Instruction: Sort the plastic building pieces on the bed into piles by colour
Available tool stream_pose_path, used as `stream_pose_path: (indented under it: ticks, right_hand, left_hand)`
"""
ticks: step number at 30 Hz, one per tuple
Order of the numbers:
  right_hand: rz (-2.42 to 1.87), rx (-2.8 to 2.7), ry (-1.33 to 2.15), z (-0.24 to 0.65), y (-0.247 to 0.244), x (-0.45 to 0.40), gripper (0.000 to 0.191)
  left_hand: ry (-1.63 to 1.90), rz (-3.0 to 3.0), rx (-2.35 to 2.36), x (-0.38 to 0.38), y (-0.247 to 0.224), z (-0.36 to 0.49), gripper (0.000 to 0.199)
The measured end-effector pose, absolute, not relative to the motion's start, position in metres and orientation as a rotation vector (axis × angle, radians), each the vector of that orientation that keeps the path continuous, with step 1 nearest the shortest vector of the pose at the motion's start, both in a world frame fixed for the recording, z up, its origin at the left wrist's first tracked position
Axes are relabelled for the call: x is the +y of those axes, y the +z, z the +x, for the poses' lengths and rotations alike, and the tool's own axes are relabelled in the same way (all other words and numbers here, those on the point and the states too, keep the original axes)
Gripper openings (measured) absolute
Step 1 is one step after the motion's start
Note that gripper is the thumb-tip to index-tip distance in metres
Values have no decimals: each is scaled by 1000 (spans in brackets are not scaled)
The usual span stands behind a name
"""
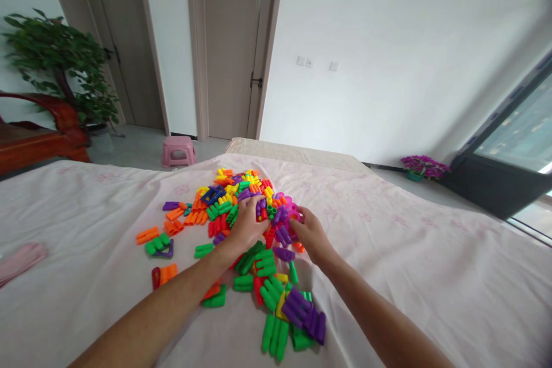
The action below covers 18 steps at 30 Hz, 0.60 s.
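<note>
A heap of bright plastic building blocks (219, 207) in orange, green, yellow, red and purple spreads over the cloth in front of me. My left hand (249, 224) reaches into its middle, thumb and fingers closed around a purple building block (260, 207); small red and yellow parts show beside it. To the right, my right hand (313, 234) pinches a pink ring-shaped block (292, 219) at the heap's edge. Nearer to me, between my forearms, lie green blocks (275, 336) and a purple block (296, 306).
A pale flowered cloth (388, 264) covers the wide surface. Pink fabric (21, 261) lies at the left. Beyond stand a pink stool (179, 151), a wooden armchair (60, 121), a leafy plant (64, 63) and purple flowers (425, 167) in a pot.
</note>
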State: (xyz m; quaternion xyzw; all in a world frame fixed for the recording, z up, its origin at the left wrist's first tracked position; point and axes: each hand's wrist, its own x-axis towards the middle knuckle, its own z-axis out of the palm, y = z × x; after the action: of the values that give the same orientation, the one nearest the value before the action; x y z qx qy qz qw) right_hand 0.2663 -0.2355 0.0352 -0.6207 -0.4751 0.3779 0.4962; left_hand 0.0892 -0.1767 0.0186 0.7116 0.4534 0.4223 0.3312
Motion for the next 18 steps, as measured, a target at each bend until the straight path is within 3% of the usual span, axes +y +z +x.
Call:
stream_pose_path:
  ticks: [3,10,15,18]
  right_hand:
    - [-1565,-1267,825,253,54,-203,38]
    - [-1779,-1690,90,242,86,-157,51]
    - [-1750,-1332,404,277,72,-176,53]
    - [-1645,-1189,591,307,49,-209,55]
  left_hand:
    - [1089,1801,1307,-145,41,82,64]
    - [1071,1893,1354,-103,78,56,61]
    - [951,2330,1335,-163,66,34,53]
    - [723,2585,1089,-226,40,32,75]
